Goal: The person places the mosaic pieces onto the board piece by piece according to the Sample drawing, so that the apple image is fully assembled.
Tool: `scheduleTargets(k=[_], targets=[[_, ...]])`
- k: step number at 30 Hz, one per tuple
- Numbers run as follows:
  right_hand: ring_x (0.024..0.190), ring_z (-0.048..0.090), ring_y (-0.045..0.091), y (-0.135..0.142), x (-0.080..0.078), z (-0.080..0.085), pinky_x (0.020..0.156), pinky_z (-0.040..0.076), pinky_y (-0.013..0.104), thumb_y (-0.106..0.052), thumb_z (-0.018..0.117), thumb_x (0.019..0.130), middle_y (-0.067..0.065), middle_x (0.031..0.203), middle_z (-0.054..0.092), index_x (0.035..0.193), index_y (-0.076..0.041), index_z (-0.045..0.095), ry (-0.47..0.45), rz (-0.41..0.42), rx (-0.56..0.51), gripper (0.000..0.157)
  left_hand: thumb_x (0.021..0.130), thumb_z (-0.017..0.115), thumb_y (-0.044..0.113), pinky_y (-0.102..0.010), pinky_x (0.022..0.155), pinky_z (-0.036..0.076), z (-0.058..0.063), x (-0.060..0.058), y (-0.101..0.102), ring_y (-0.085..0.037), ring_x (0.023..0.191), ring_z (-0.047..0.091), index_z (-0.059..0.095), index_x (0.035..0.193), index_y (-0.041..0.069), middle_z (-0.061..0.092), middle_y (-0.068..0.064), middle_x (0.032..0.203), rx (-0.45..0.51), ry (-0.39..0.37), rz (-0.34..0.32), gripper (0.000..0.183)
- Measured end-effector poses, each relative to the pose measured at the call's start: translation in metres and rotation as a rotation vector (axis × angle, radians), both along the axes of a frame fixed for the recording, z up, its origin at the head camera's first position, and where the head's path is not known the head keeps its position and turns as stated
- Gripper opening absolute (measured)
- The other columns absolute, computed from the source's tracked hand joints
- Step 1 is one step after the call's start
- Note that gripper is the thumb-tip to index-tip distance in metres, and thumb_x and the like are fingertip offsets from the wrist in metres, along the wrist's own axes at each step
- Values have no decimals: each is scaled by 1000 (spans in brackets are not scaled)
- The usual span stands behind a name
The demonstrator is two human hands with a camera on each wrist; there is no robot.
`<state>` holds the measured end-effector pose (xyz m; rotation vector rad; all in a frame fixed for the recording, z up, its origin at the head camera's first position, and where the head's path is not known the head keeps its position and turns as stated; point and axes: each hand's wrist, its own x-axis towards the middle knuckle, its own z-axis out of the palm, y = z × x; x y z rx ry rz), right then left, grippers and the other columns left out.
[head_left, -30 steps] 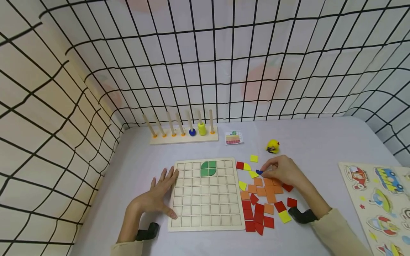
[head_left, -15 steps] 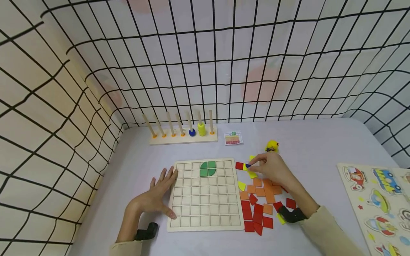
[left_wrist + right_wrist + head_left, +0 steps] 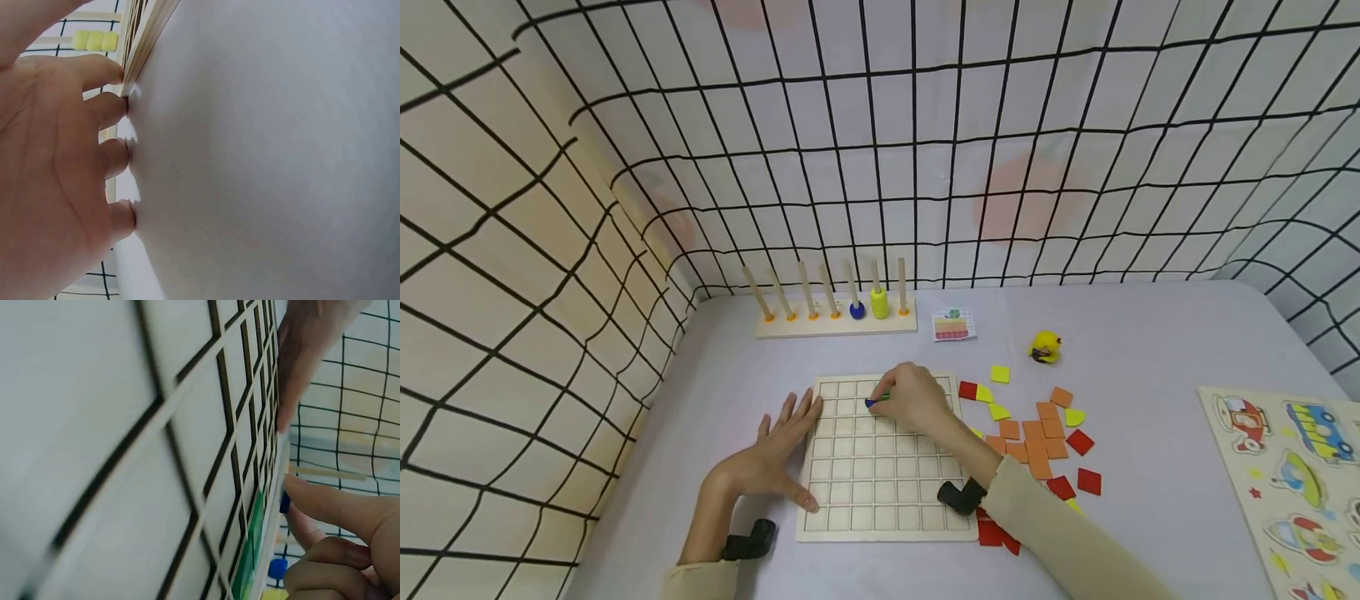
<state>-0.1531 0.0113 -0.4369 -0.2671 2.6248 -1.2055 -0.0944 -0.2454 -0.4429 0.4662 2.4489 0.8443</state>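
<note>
My left hand (image 3: pixel 767 458) lies with spread fingers at the left edge of the wooden grid board (image 3: pixel 857 492). In the left wrist view its fingertips (image 3: pixel 115 159) press on the white tabletop, some right at the board's side. Over the upper part of the board, my right hand (image 3: pixel 913 402) pinches a small blue tile (image 3: pixel 285 502) between thumb and finger. Green tiles (image 3: pixel 249 550) lie in the grid close by, mostly hidden by this hand in the head view.
Orange (image 3: pixel 1036 433), red (image 3: pixel 1080 442) and yellow tiles (image 3: pixel 1000 373) lie loose right of the board. Behind stand a peg rack (image 3: pixel 835 327), a printed pattern card (image 3: pixel 953 324) and a yellow toy duck (image 3: pixel 1045 347). A picture puzzle board (image 3: pixel 1262 483) lies far right; black netting surrounds the table.
My right hand has carried the blue tile left from the loose tiles to above the board, beside the green ones. The left hand has stayed at the board's left edge.
</note>
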Motion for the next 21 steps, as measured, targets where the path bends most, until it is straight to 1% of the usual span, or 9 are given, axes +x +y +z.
scheduleTargets(k=[3, 4, 8, 10, 13, 18, 21], targets=[[71, 57, 13, -13, -2, -4, 53, 41, 23, -16, 88, 81, 1, 87, 76, 80, -13, 79, 6, 7, 35, 9, 59, 100, 36, -75, 120, -15, 0, 0, 0, -44, 158, -22, 4, 167, 7, -13, -19, 173, -2, -4, 8, 147], [72, 58, 14, -16, -3, -5, 54, 42, 24, -16, 88, 81, 2, 89, 77, 80, -13, 79, 6, 7, 45, 10, 58, 100, 36, -75, 120, -15, 0, -1, 1, -44, 158, -22, 4, 167, 7, -12, -19, 173, -3, -5, 10, 147], [68, 59, 14, -21, -3, -6, 51, 44, 25, -17, 88, 80, 3, 88, 77, 79, -12, 77, 9, -6, 81, 12, 58, 100, 35, -74, 120, -15, 1, 0, 1, -44, 158, -22, 4, 167, 8, -12, -18, 173, -6, -9, 13, 148], [67, 60, 14, -20, -2, -6, 51, 45, 25, -17, 89, 79, 2, 84, 76, 78, -12, 77, 9, -15, 87, 13, 58, 100, 35, -74, 120, -15, 1, 0, 1, -44, 158, -22, 3, 167, 8, -12, -18, 173, -6, -8, 11, 148], [66, 59, 14, -16, -1, -4, 50, 43, 24, -15, 89, 78, 2, 83, 76, 77, -12, 77, 2, -21, 80, 13, 58, 100, 35, -74, 120, -15, 1, 0, 1, -44, 158, -21, 4, 167, 7, -12, -18, 173, -7, -3, 9, 147], [66, 55, 14, -12, 1, -5, 45, 35, 21, -10, 87, 80, 4, 87, 78, 77, -12, 81, 5, -4, 51, 7, 58, 100, 36, -75, 120, -15, 3, 1, 1, -46, 158, -21, 5, 166, 6, -11, -20, 173, -6, 0, 10, 147], [68, 56, 13, -10, 2, -7, 46, 35, 20, -10, 87, 81, 5, 88, 78, 77, -12, 82, 11, 7, 43, 7, 58, 100, 36, -76, 120, -14, 3, 0, 1, -46, 158, -21, 5, 166, 6, -11, -20, 173, -5, 0, 4, 147]])
